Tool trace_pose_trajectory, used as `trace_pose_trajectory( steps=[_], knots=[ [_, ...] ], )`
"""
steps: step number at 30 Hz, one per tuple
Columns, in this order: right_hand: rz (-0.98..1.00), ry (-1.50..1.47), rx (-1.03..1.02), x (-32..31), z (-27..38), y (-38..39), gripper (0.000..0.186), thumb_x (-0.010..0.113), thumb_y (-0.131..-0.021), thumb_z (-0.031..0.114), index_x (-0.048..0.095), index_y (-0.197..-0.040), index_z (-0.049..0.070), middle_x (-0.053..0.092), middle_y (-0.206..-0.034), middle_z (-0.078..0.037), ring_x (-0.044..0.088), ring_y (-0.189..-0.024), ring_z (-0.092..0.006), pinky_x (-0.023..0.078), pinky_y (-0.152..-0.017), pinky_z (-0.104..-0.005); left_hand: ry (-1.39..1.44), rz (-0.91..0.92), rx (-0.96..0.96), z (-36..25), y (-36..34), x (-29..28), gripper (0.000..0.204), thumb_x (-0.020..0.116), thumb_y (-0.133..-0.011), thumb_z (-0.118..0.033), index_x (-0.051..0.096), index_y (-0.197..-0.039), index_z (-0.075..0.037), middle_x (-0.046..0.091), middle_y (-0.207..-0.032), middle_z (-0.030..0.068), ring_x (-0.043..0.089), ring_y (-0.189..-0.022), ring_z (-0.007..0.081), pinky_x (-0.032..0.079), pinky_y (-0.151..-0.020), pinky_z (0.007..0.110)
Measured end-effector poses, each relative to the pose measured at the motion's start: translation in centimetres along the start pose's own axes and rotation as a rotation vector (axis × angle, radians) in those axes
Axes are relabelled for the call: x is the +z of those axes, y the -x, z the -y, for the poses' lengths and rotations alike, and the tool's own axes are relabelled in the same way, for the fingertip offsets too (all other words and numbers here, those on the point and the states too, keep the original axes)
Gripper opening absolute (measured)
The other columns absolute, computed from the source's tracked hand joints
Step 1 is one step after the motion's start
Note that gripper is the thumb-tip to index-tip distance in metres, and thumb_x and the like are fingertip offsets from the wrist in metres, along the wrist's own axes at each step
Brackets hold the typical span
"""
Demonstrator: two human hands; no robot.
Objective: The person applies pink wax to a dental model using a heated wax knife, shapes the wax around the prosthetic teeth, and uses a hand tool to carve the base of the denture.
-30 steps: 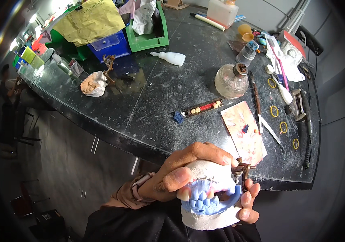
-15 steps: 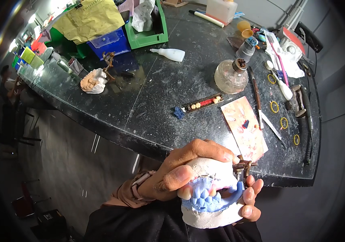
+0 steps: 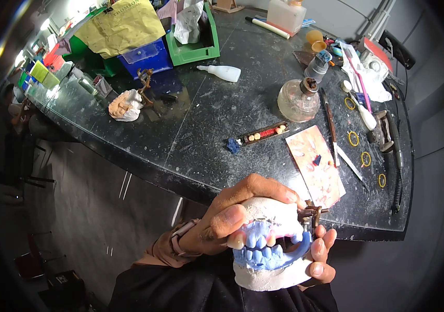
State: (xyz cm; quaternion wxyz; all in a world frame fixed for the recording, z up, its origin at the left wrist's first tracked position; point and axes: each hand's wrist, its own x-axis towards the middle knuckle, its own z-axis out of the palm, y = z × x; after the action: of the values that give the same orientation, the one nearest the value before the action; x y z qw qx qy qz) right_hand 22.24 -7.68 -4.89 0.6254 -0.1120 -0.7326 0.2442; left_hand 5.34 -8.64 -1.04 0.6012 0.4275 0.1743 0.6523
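Note:
I hold a dental model (image 3: 271, 281) over the near edge of the bench. It has white plaster bases with blue wax teeth and gums on both jaws, plus a few tooth-coloured teeth in the upper one. My left hand (image 3: 232, 208) is closed round the upper cast, thumb at its front and fingers over its top. My right hand (image 3: 321, 255) grips the lower cast from the right, fingertips showing and the palm hidden behind it. A brown metal articulator hinge (image 3: 313, 214) joins the casts at the back. A narrow dark gap parts the upper and lower teeth.
Beyond the model lie a pinkish stained card (image 3: 313, 174), a strip of denture teeth (image 3: 263, 134), a wax knife (image 3: 330, 125) and a glass spirit burner (image 3: 298, 100). Another plaster model (image 3: 126, 105) stands left, near a green bin (image 3: 196, 52) and a squeeze bottle (image 3: 222, 73).
The upper cast has lifted away from the lower one, so a gap now shows between the teeth. Both hands keep their hold. The view has shifted slightly.

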Motion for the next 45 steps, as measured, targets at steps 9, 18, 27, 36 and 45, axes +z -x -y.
trace_pose_trajectory(
  steps=[9,18,27,36,45],
  knots=[
    [0.033,-0.040,0.108,0.0,0.0,0.8,0.019,0.041,-0.089,0.008,0.047,-0.101,0.022,0.041,-0.133,-0.003,0.033,-0.127,-0.0181,0.030,-0.108,-0.0373,-0.077,-0.003,0.042,0.4,0.0,0.0,0.048,0.032,-0.088,-0.039,0.046,-0.112,0.000,0.052,-0.108,0.0217,0.054,-0.104,0.0295,0.041,-0.091,0.041],
    [0.031,-0.096,0.133,0.1,0.4,1.3,0.017,0.039,-0.090,0.009,0.045,-0.101,0.021,0.039,-0.135,-0.005,0.030,-0.129,-0.0201,0.023,-0.110,-0.0412,-0.045,0.017,0.014,0.4,0.0,-0.3,0.049,0.033,-0.088,-0.040,0.045,-0.113,0.000,0.051,-0.110,0.0219,0.053,-0.105,0.0298,0.039,-0.093,0.041],
    [0.067,0.032,0.070,-0.2,0.3,-0.5,0.041,0.067,-0.074,0.002,0.043,-0.108,0.006,0.057,-0.112,-0.010,0.041,-0.123,-0.0252,0.040,-0.099,-0.0389,-0.025,-0.047,-0.037,0.6,0.2,-0.2,0.052,0.033,-0.088,-0.043,0.044,-0.113,0.001,0.052,-0.110,0.0218,0.055,-0.100,0.0247,0.041,-0.089,0.036],
    [0.071,0.034,0.022,-0.3,0.3,-0.6,0.041,0.065,-0.075,0.000,0.043,-0.109,0.005,0.056,-0.115,-0.012,0.037,-0.126,-0.0252,0.039,-0.100,-0.0400,-0.006,-0.075,-0.063,0.7,0.4,-0.2,0.054,0.033,-0.088,-0.045,0.044,-0.113,0.002,0.053,-0.110,0.0220,0.056,-0.095,0.0220,0.043,-0.086,0.033],
    [0.093,0.041,0.129,0.0,0.5,-0.6,0.045,0.066,-0.073,0.006,0.042,-0.111,0.006,0.054,-0.117,-0.013,0.038,-0.124,-0.0253,0.038,-0.100,-0.0395,-0.088,-0.159,-0.091,0.1,0.3,0.3,0.051,0.029,-0.090,-0.041,0.043,-0.111,0.004,0.056,-0.105,0.0213,0.057,-0.097,0.0236,0.043,-0.088,0.034]
  ],
)
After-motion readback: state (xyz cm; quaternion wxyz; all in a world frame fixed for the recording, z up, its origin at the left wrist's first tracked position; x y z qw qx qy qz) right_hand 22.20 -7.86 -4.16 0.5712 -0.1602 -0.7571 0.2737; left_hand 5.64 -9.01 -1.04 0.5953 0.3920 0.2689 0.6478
